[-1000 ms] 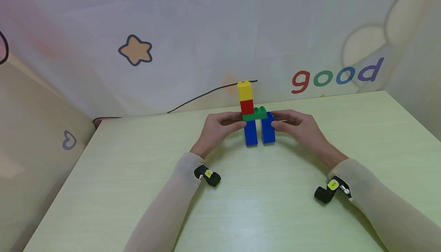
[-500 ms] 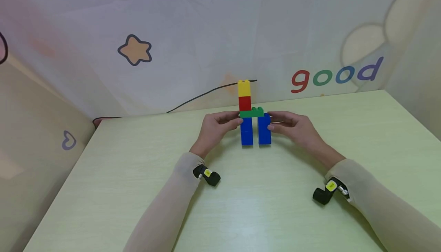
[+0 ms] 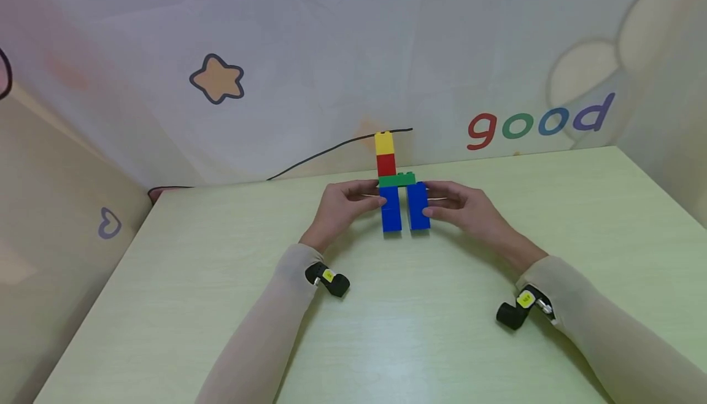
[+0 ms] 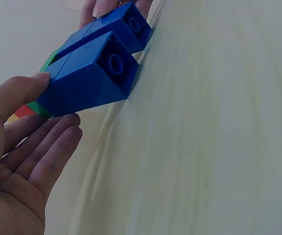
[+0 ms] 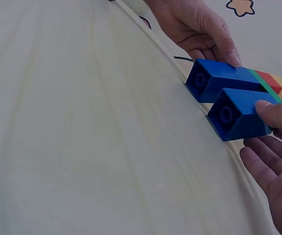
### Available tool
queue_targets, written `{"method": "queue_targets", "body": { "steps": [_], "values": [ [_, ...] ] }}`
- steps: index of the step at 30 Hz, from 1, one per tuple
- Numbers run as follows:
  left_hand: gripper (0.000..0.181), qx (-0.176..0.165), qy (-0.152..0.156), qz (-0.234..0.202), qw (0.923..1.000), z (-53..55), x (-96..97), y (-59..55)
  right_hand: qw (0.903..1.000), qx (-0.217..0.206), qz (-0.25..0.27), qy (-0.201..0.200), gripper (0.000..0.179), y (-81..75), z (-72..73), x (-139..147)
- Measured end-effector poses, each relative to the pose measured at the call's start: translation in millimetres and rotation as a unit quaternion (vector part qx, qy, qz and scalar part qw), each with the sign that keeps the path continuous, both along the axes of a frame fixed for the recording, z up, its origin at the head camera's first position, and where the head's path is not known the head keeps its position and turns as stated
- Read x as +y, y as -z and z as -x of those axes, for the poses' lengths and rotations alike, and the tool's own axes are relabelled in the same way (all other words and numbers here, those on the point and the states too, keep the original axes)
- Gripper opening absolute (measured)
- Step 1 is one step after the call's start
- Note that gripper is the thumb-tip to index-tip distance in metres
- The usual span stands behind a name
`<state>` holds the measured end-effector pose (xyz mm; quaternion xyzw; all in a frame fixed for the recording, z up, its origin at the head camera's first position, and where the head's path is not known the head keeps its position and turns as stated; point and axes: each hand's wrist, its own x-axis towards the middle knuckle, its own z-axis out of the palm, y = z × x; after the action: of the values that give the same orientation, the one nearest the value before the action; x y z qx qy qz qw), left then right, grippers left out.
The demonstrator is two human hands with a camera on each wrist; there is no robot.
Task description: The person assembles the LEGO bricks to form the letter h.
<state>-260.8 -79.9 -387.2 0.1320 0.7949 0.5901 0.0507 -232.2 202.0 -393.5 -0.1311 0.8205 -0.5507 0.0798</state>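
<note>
Several toy building blocks form one figure held up in front of me. Its legs are a left blue block column (image 3: 391, 212) and a right blue block column (image 3: 418, 207); their hollow undersides face the wrist cameras. A flat green block (image 3: 396, 180) bridges their tops, and the right column juts out past its end. Over the left column sit a red block (image 3: 386, 164) and a yellow block (image 3: 384, 143). My left hand (image 3: 345, 207) pinches the left column between thumb and fingers. My right hand (image 3: 466, 207) pinches the right column, thumb on its front side.
A pale green table (image 3: 397, 330) lies beneath both arms. Behind it rises a printed backdrop (image 3: 342, 54) with a star (image 3: 217, 79) and the word "good". Each sleeve carries a black wrist camera, the left camera (image 3: 328, 279) and the right camera (image 3: 523, 307).
The block figure has shifted slightly left and turned so its front faces me more squarely. Both hands have moved left with it, keeping their grip on the blue columns.
</note>
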Motion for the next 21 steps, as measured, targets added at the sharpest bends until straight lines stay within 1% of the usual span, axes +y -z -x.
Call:
{"method": "queue_targets", "body": {
  "steps": [4,7,15,21],
  "values": [
    [0.047,-0.001,0.011,-0.005,0.9999,1.1,-1.9,0.7,1.0000,-0.001,-0.002,-0.004,0.064,1.8,1.8,-1.6],
    [0.048,-0.008,0.020,-0.010,0.9997,1.8,-3.3,2.6,1.0000,-0.003,-0.005,-0.006,0.063,3.3,1.9,-2.6],
    [0.050,-0.016,0.042,0.000,0.9990,3.5,-6.6,6.9,0.9997,-0.011,-0.017,-0.012,0.062,5.0,1.3,-4.7],
    [0.055,-0.033,0.043,0.004,0.9985,5.4,-8.4,8.1,0.9992,-0.023,-0.019,-0.026,0.068,4.6,3.6,-5.9]
  ]
}}
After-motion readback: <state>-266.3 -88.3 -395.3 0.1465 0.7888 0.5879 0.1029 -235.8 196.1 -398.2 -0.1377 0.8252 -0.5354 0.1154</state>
